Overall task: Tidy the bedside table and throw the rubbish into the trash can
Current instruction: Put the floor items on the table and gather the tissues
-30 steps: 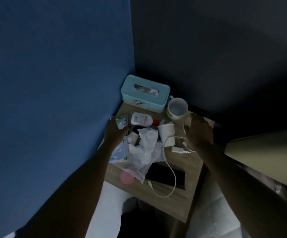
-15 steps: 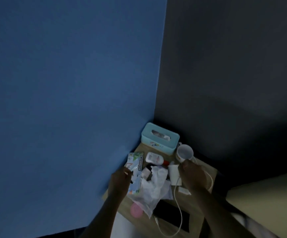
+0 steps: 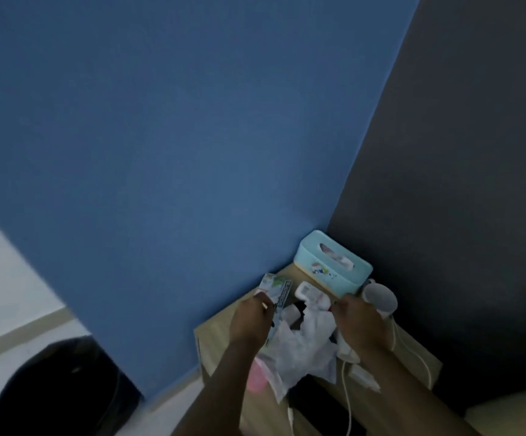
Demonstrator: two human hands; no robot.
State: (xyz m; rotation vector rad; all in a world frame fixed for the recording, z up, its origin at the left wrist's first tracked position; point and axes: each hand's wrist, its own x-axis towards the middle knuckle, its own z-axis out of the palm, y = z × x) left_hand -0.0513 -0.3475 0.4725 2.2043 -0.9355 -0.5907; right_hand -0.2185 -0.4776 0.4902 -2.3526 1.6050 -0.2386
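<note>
Head view, dim and a little blurred: I see my left hand [image 3: 250, 322] pinched around a flat printed blue-and-white wrapper [image 3: 276, 292], held tilted just above the far-left part of the light wooden bedside table [image 3: 217, 336]. My right hand [image 3: 357, 319] hovers curled over the small white paper cup [image 3: 345, 346] next to the white ceramic mug [image 3: 379, 298]; I cannot tell whether its fingers have closed on anything.

Between the hands lies a heap of crumpled white tissue and thin plastic [image 3: 302, 344], with a pink round lid [image 3: 255, 377] half under its near edge. A white charging cable [image 3: 346, 394] runs from under the right hand towards the near edge.

The black round trash can [image 3: 57, 388] stands on the floor, well to the left and lower.

Risks as I judge them: the cable may snag the right hand and drag the cup or the mug off the table. The tissue heap is loose, so a partial grab could shed scraps. The wrapper is light and may flutter short of the bin.
</note>
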